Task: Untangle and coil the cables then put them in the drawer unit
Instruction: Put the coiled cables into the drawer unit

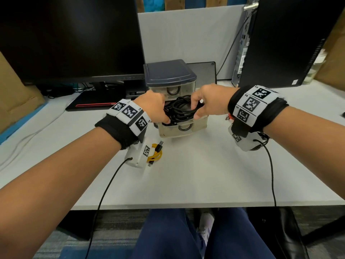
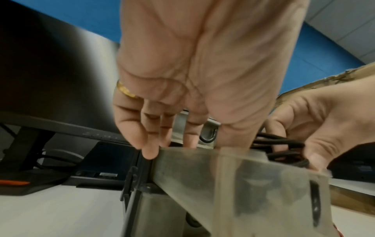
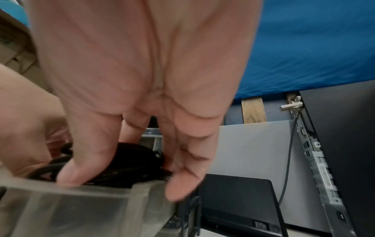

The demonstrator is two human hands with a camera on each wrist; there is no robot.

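A coil of black cable [image 1: 180,109] hangs over the pulled-out clear drawer [image 1: 183,128] of the small drawer unit [image 1: 168,71], its lower loops inside the drawer. My left hand [image 1: 163,114] holds the coil's left side, thumb at the front. In the left wrist view the left hand [image 2: 202,141] reaches down behind the drawer wall [image 2: 202,176], little finger outside it. My right hand [image 1: 197,109] grips the coil's right side; the right wrist view shows the right hand [image 3: 121,168] with thumb and fingers curled round the black cable [image 3: 129,162]. A coiled yellow cable [image 1: 155,153] lies on the table [image 1: 205,174] under my left wrist.
A large monitor [image 1: 71,38] stands at the back left, with a black laptop [image 1: 93,102] below it. A black PC tower [image 1: 291,43] stands at the back right. A grey panel [image 1: 204,71] leans behind the unit. Cardboard [image 1: 11,101] borders the left side.
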